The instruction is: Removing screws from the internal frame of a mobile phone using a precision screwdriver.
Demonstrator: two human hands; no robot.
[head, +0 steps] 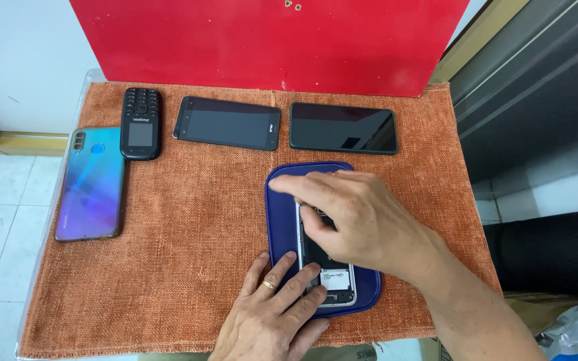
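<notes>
An opened phone [332,271] with its back cover off lies in a dark blue tray [282,220] on an orange woven mat [188,234]. My right hand [356,217] reaches over the phone's upper half, fingers pressed down on it and on the tray's far rim. My left hand [272,314], with a ring on one finger, rests at the tray's near left corner, fingertips touching the phone's lower edge. The phone's insides show between the two hands; its top part is hidden under my right hand.
Along the mat's far edge lie a black keypad phone [140,124] and two black smartphones [227,123] [342,128], screens up. A blue-backed smartphone [91,184] lies face down at the left. A red board [269,40] stands behind. The table edge drops off at right.
</notes>
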